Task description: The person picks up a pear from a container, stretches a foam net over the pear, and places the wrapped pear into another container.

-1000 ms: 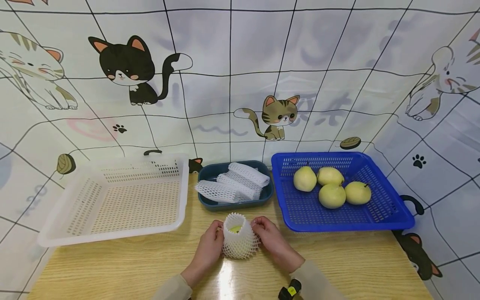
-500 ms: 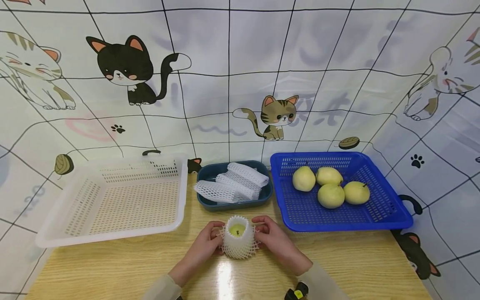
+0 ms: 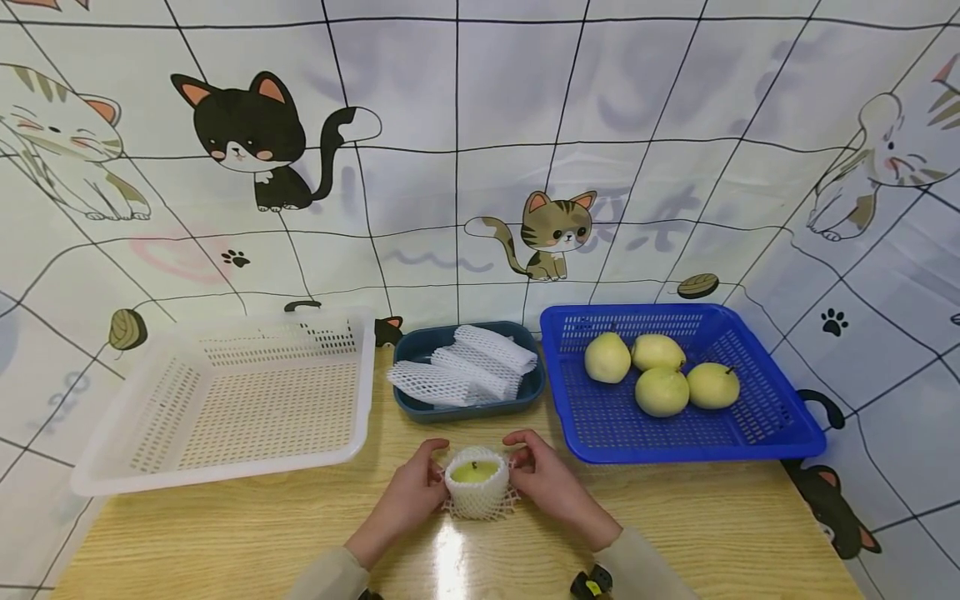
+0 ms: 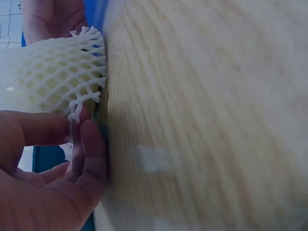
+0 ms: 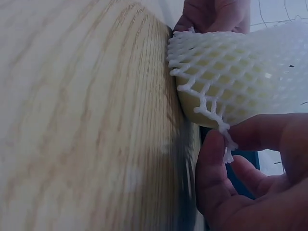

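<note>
Pinching the foam net (image 3: 480, 502), left hand (image 3: 417, 483) and right hand (image 3: 547, 482) flank the pear (image 3: 472, 473).

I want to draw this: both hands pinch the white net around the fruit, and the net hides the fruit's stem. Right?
Nearly: the white net doesn't hide the stem; the head view shows it in the net's open top. The rest is right.

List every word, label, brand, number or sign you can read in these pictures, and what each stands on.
None can be read.
Cat-print backdrop, right of the tabby cat: faint character-like marks, too blurred to read.
Backdrop, left edge: faint bluish marks, perhaps digits, too blurred.
Black wrist device: too small to tell.
White basket, blue basket, teal tray, pears, foam net: no text visible.
</note>
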`<state>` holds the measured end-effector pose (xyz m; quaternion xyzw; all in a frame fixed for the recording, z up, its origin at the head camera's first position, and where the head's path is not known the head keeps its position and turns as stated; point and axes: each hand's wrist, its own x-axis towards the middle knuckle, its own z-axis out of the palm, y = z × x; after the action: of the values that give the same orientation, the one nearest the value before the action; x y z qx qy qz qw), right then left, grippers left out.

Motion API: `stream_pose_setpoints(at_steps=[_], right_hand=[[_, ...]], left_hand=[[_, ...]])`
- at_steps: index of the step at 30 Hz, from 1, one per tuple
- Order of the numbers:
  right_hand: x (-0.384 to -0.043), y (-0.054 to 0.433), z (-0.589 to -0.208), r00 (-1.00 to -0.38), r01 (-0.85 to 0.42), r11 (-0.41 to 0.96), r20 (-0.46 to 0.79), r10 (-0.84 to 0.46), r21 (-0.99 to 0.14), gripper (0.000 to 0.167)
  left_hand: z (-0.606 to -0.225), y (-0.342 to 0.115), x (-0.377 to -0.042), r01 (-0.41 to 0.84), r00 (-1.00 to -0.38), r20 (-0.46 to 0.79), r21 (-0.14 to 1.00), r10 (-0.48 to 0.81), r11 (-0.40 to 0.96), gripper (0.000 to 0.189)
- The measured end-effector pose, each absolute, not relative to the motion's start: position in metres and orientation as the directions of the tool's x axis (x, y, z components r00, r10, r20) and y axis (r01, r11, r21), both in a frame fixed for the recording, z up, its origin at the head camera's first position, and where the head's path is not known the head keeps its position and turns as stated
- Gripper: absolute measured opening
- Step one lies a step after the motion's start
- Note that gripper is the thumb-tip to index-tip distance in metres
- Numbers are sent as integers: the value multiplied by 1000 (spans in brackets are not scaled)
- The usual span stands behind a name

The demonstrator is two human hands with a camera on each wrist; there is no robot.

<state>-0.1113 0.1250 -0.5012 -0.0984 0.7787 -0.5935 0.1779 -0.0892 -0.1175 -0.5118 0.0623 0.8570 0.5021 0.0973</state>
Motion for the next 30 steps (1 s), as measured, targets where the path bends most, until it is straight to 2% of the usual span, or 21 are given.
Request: stream_pose_setpoints(at_steps=[4, 9, 14, 19, 26, 30], right_hand=[[-114, 125, -500, -921, -17, 376, -132, -366, -927, 40], [-116, 122, -497, -927, -117, 498, -86, -366, -859, 33], [-116, 120, -495, -928, -186, 605, -64, -366, -774, 34], [-115, 120, -497, -926, -252, 687, -37, -376, -682, 36], [-114, 121, -496, -907, -287, 704, -53, -418, -649, 33], [-110, 123, -492, -901, -304, 706, -46, -430, -640, 30]], left_hand=[[-508, -115, -91, 74, -979, -47, 823, 198, 563, 63], [-505, -113, -91, 90, -982, -37, 770, 185, 631, 64], [-504, -111, -91, 121, -982, -14, 724, 190, 679, 63], [-502, -110, -91, 185, -969, 9, 686, 246, 704, 57], [-501, -109, -89, 289, -941, 38, 606, 336, 741, 38], [-495, -115, -87, 293, -932, 9, 609, 363, 737, 33]])
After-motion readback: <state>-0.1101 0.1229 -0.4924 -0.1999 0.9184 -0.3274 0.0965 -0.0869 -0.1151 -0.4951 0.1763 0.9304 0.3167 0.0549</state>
